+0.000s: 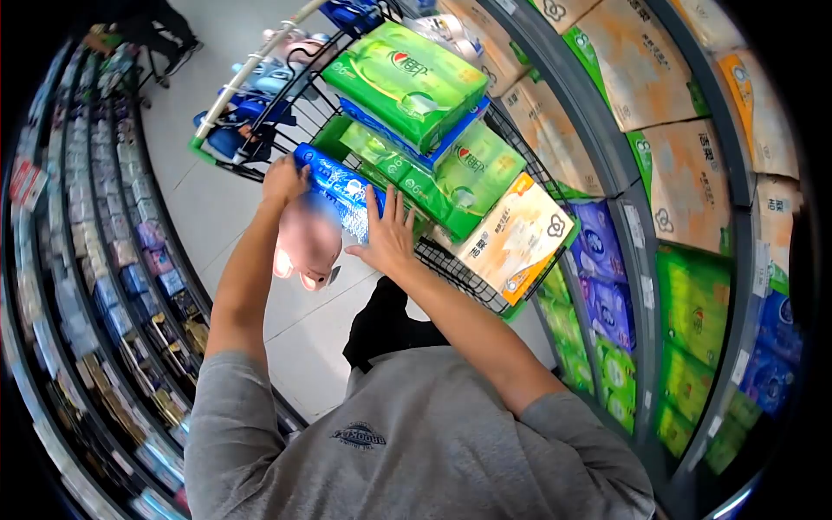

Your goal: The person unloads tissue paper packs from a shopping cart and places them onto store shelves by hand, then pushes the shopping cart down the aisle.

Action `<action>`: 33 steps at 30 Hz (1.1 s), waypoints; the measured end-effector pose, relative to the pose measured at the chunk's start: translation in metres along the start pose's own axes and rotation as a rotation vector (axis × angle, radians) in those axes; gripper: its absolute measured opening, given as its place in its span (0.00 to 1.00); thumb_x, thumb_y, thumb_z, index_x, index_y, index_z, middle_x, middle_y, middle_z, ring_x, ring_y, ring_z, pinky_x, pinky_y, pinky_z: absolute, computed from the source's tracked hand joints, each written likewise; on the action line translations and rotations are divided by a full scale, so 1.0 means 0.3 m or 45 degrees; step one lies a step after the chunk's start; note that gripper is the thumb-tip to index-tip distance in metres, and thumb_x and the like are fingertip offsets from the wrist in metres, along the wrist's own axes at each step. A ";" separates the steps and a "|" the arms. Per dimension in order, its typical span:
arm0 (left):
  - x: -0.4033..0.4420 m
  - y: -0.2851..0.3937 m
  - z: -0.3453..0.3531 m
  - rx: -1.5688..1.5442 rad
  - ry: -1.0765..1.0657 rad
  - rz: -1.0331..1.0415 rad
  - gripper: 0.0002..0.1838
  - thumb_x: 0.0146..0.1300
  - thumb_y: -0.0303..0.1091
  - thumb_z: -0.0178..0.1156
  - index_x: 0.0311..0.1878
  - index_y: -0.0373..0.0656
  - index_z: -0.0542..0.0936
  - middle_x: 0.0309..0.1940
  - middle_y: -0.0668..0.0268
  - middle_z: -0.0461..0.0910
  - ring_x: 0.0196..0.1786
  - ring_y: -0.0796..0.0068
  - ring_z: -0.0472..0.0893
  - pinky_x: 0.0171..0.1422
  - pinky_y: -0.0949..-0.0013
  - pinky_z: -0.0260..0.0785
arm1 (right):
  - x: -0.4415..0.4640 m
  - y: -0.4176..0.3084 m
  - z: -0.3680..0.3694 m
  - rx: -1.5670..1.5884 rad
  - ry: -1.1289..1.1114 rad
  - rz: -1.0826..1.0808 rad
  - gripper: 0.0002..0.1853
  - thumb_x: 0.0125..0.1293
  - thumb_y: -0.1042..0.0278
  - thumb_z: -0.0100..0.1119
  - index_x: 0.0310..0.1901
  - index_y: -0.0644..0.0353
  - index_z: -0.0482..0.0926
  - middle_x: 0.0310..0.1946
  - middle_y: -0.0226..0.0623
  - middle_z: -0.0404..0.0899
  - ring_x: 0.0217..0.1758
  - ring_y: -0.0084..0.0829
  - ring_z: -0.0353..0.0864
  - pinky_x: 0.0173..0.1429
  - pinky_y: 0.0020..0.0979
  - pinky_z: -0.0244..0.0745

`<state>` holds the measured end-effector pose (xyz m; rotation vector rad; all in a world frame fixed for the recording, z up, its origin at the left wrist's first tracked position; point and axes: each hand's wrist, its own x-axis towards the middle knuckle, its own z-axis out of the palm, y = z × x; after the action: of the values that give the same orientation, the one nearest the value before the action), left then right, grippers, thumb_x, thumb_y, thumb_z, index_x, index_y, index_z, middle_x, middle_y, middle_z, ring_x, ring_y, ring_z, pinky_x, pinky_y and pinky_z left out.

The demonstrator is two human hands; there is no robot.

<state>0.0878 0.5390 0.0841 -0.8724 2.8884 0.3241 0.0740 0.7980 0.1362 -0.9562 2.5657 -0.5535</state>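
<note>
A blue pack (334,184) lies tilted at the near side of the wire shopping cart (464,276). My left hand (286,180) is closed round its left end. Against the pack's right end rests my right hand (387,234), its fingers spread. Beside the blue pack, the cart holds green tissue packs (472,173) and an orange-and-white pack (518,232). A large green pack (412,78) lies on top of another blue pack. Just below my left hand hangs a pink plush toy (308,243), partly blurred.
More plush toys (269,78) hang along the cart's left end by its handle (238,82). Shelves of tissue packs (672,182) stand close on the right. Shelves of small goods (113,260) line the left. A person (160,35) stands at the far upper left.
</note>
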 end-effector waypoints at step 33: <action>-0.172 0.886 -0.830 -1.247 -0.660 1.457 0.51 0.37 0.29 0.76 0.68 0.40 0.60 0.59 0.61 0.70 0.60 0.69 0.70 0.65 0.66 0.61 | -0.271 -0.188 -1.602 0.101 -0.454 0.311 0.33 0.35 0.58 0.72 0.46 0.66 0.78 0.38 0.43 0.81 0.40 0.36 0.80 0.39 0.35 0.77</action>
<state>-0.0275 0.7245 0.3803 0.8650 2.2550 1.7570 -0.0512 0.9273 0.5926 -0.6356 2.2755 -0.3740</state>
